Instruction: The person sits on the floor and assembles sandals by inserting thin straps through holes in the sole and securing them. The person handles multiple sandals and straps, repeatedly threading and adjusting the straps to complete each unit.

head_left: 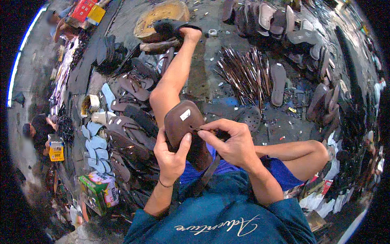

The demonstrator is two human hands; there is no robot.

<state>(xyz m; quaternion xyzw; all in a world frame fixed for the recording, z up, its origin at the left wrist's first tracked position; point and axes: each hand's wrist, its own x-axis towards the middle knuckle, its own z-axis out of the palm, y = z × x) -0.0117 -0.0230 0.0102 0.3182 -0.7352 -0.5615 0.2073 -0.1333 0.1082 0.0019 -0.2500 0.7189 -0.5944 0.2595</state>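
A brown sandal sole [178, 118] with a small white sticker is tilted up in front of my lap. My left hand [170, 160] grips its edge, with the thumb lying on the face. My right hand [233, 142] pinches a thin dark strip whose tip meets the sole near a small hole; its kind is too small to tell. A dark strap [206, 175] hangs below the sole across my blue shorts. Part of the sole's underside is hidden by my left fingers.
Brown flip-flops [129, 134] lie heaped on the left beside light blue pieces [96, 148] and a green box [92, 194]. Ahead are a bundle of thin dark strips [248, 75], a loose sole [278, 85] and a round wooden block [142, 20]. Another person [38, 128] sits far left.
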